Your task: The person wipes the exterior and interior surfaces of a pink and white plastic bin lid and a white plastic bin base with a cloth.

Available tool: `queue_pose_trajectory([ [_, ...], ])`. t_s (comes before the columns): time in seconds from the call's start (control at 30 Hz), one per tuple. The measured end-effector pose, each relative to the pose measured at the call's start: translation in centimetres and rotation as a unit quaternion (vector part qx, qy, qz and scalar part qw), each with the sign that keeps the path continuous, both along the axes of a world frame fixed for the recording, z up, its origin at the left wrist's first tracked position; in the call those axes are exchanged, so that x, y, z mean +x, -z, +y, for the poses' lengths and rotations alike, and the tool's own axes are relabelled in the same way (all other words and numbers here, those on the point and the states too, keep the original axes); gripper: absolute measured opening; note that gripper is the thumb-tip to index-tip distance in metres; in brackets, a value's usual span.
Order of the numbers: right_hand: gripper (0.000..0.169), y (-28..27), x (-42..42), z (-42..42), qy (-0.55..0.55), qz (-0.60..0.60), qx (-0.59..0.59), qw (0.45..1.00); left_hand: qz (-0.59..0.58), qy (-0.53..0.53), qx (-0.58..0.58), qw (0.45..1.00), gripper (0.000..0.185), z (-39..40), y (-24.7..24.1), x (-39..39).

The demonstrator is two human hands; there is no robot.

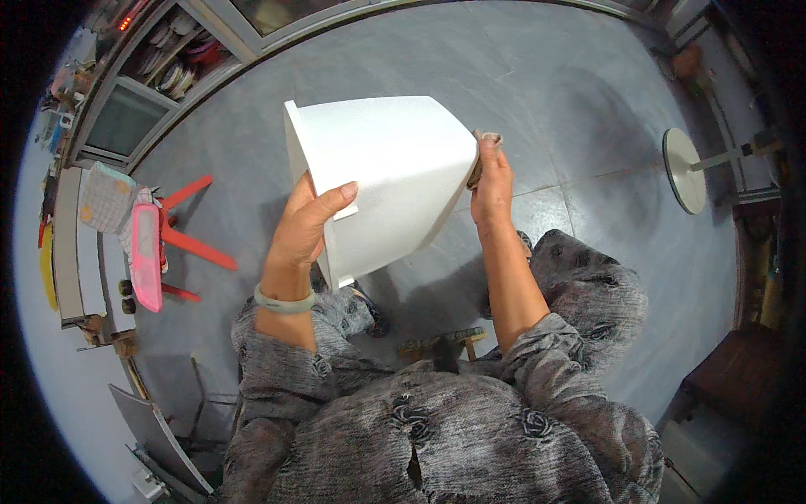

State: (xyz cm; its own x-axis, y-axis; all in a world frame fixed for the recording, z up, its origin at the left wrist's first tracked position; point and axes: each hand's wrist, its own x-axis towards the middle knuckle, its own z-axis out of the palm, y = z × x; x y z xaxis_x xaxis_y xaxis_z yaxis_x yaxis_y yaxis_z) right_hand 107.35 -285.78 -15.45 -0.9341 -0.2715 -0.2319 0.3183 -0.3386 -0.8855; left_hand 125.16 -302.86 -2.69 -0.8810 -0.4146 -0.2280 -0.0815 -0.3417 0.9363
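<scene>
A white plastic bin [384, 164] lies on its side in the air in front of me, its rim to the left and its base to the right. My left hand [308, 217] grips the rim, thumb on the outer wall and fingers inside, where they are hidden; a pale bangle is on that wrist. My right hand [493, 183] holds a folded brownish cloth [475, 175] against the base of the bin. Much of the cloth is hidden behind the fingers.
Left on the grey tiled floor [403, 69] stands a red-legged stool [198, 249] with a pink plastic basket [147, 258] and checked cloth by it. A round-based stand [685, 170] is at the right. Glass-doored cabinets [129, 116] line the upper left. A dark box-like thing [737, 378] sits lower right.
</scene>
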Motion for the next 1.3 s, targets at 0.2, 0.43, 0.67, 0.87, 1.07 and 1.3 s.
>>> queue_pose_trajectory([
  [0.2, 0.032, -2.3, -0.8, 1.6, 0.133, 0.107, -0.049, 0.984, 0.025, -0.017, 0.055, 0.998, 0.064, -0.3, 0.7, 0.2],
  [0.43, 0.039, -3.7, 2.8, -2.5, 0.072, 0.460, 0.193, 0.864, 0.043, 0.006, 0.018, 0.999, 0.069, 1.7, 0.1, -0.5],
  [0.67, 0.037, -9.2, 9.9, -4.0, -0.153, 0.466, 0.088, 0.867, 0.022, 0.031, 0.010, 0.999, 0.063, 1.1, 2.4, -0.6],
  [0.87, 0.044, -7.1, 7.5, -3.4, -0.104, 0.596, 0.189, 0.774, 0.080, 0.006, -0.013, 0.997, 0.060, 1.3, 2.6, 0.2],
  [1.07, 0.033, -3.0, 0.7, -0.4, -0.056, 0.350, 0.232, 0.906, 0.040, -0.007, -0.024, 0.999, 0.062, 0.9, 1.8, 1.3],
  [1.3, 0.017, -0.3, 0.0, 0.4, 0.074, 0.360, 0.264, 0.892, 0.087, -0.071, 0.032, 0.993, 0.060, 0.1, 0.5, 1.6],
])
